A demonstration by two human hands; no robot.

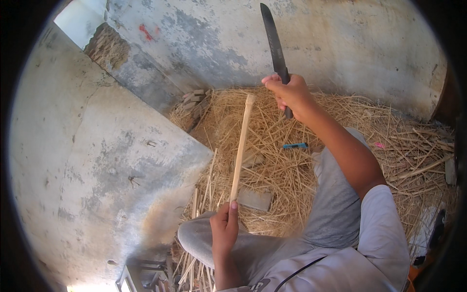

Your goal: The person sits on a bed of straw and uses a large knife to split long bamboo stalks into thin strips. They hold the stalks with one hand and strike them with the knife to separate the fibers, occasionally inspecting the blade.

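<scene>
Past your shirt [350,272], your right grip [293,97] is clasping the knife [274,46], your left grip [225,226] pinching the strip [241,151], seemingly readying a cut, needing careful aim

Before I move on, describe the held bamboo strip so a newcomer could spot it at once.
At the stained wall's foot lie straw-coloured scraps. Above them, the left grip holds the bamboo strip near its lower end. Unlike those thin scraps, it is broader, with a knob at its top.
</scene>
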